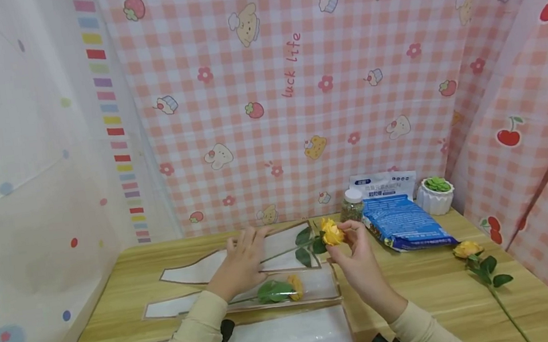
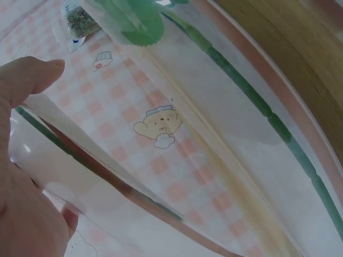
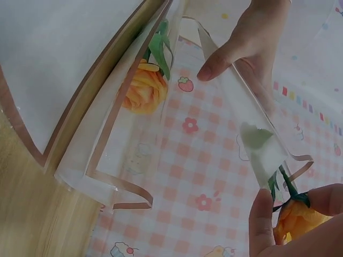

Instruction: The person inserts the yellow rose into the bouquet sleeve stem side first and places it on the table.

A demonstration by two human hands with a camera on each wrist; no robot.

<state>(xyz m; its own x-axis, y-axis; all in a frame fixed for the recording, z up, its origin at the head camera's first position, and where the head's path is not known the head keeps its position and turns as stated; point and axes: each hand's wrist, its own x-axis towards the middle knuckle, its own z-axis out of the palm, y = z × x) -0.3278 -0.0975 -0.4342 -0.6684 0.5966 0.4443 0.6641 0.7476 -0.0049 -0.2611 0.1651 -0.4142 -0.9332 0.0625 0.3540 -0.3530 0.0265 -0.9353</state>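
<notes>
My right hand [image 1: 364,260] pinches a yellow rose [image 1: 332,232] just under its bloom, thumb and fingers around the base. The rose's green stem and leaves lie inside a clear flower sleeve [image 1: 283,242] with a brown border, its bloom out past the wide end. Across the narrower part of that sleeve, my left hand [image 1: 244,258] holds it; the right wrist view shows the thumb [image 3: 214,64] before it and the fingers partly behind. Nearer me, a second sleeve [image 1: 320,283] contains an orange-yellow rose [image 3: 142,91].
Closest to me lies a third sleeve [image 1: 295,335]. Another yellow rose [image 1: 468,249] lies at the right. Toward the back right are a lidded jar [image 1: 352,205], a blue packet [image 1: 405,223], a white pouch [image 1: 385,184] and a potted succulent [image 1: 435,196]. Patterned curtains [image 1: 296,104] surround the table.
</notes>
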